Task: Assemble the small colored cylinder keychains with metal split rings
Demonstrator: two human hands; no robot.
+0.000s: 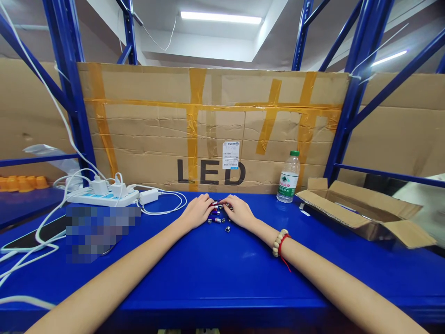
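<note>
Both my arms reach forward over the blue table (222, 273). My left hand (199, 209) and my right hand (238, 209) rest knuckles-up on either side of a small heap of tiny parts (218, 217), some metal, some red or purple. The fingers of both hands curl in and pinch at the top of the heap, where a small reddish piece (216, 203) sits between the fingertips. What each hand grips is too small to name. A bead bracelet with a red cord (280, 242) is on my right wrist.
A taped cardboard sheet marked LED (212, 130) stands behind. A water bottle (288, 178) and an open cardboard box (361, 211) are at the right. A white power strip with chargers and cables (104, 195) and a phone (31, 239) lie at the left. Blue rack posts flank the table.
</note>
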